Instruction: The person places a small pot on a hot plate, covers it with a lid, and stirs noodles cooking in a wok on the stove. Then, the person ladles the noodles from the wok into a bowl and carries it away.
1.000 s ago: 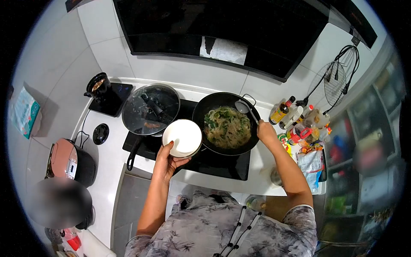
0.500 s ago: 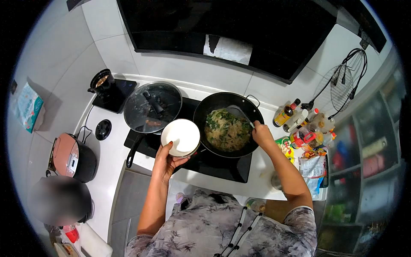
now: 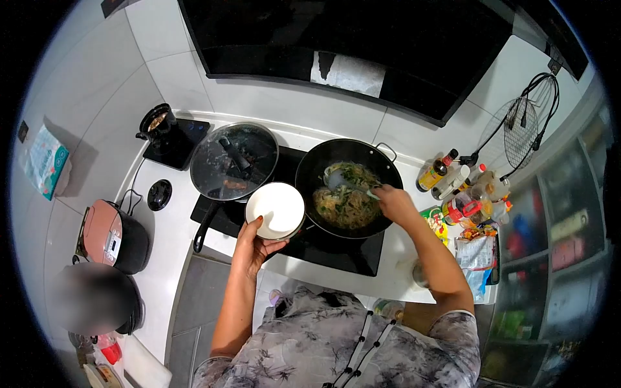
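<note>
My left hand (image 3: 253,242) holds a white bowl (image 3: 275,210) by its near side, tilted so its bare inside faces me. The bowl is left of a black wok (image 3: 317,154). In the wok lies a mix of noodle-like strands and chopped greens (image 3: 349,208). My right hand (image 3: 394,204) is closed round the pale handle of a spatula (image 3: 336,180), whose grey head rests in the food at the upper left. The wok stands on the right side of a black cooktop (image 3: 352,258).
A pan with a glass lid (image 3: 210,161) occupies the left burner, its handle (image 3: 203,233) toward me. Bottles (image 3: 435,171) and food packets (image 3: 475,252) crowd the right. A pink-lidded rice cooker (image 3: 107,226) and a black pot on a small hot plate (image 3: 187,139) are at left.
The spatula head has moved left and nearer across the food, changing its angle, and the right hand has shifted slightly toward the wok. The bowl stays almost where it was.
</note>
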Motion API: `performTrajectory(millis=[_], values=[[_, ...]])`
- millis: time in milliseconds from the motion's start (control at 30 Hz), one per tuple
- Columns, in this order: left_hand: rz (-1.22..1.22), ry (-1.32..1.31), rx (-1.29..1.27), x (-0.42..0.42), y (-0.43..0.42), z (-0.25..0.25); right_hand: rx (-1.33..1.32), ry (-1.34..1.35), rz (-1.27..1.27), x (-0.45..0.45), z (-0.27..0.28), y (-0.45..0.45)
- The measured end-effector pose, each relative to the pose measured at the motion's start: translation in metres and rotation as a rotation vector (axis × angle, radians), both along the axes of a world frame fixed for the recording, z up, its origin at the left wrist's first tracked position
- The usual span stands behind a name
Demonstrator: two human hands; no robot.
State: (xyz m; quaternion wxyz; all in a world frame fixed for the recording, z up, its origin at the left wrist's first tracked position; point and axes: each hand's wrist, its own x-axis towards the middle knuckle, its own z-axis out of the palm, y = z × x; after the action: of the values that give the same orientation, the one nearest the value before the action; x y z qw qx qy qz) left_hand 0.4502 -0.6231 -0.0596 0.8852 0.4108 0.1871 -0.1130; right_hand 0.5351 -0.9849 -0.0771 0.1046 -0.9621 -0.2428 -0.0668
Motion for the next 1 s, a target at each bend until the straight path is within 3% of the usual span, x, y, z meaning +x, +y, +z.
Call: performTrajectory(millis=[133,333,367,600,767,933,1000], values=[[-0.029,-0.014,-0.011,0.004,-0.001,-0.003,0.067,-0.048,-0.085,-0.026,0.024,-0.031],[-0.073,-0.045,-0.026,0.01,-0.015,-0.001,0.08,0.059,-0.272,-0.056,0.024,-0.073],[-0.08,-0.041,-0.026,0.01,-0.016,-0.002,0.189,0.127,-0.314,-0.06,0.022,-0.076],[-0.119,-0.073,0.027,0.01,-0.017,-0.001,0.209,0.229,-0.164,-0.06,-0.002,-0.053],[-0.108,-0.074,0.015,0.005,-0.012,0.001,0.431,0.207,-0.18,-0.044,0.003,-0.021],[-0.059,-0.032,0.039,0.0,-0.008,0.004,0.38,0.027,-0.275,-0.012,-0.007,-0.019],[-0.029,-0.024,0.016,-0.001,-0.007,0.004,0.286,0.015,-0.457,-0.001,-0.016,-0.014]])
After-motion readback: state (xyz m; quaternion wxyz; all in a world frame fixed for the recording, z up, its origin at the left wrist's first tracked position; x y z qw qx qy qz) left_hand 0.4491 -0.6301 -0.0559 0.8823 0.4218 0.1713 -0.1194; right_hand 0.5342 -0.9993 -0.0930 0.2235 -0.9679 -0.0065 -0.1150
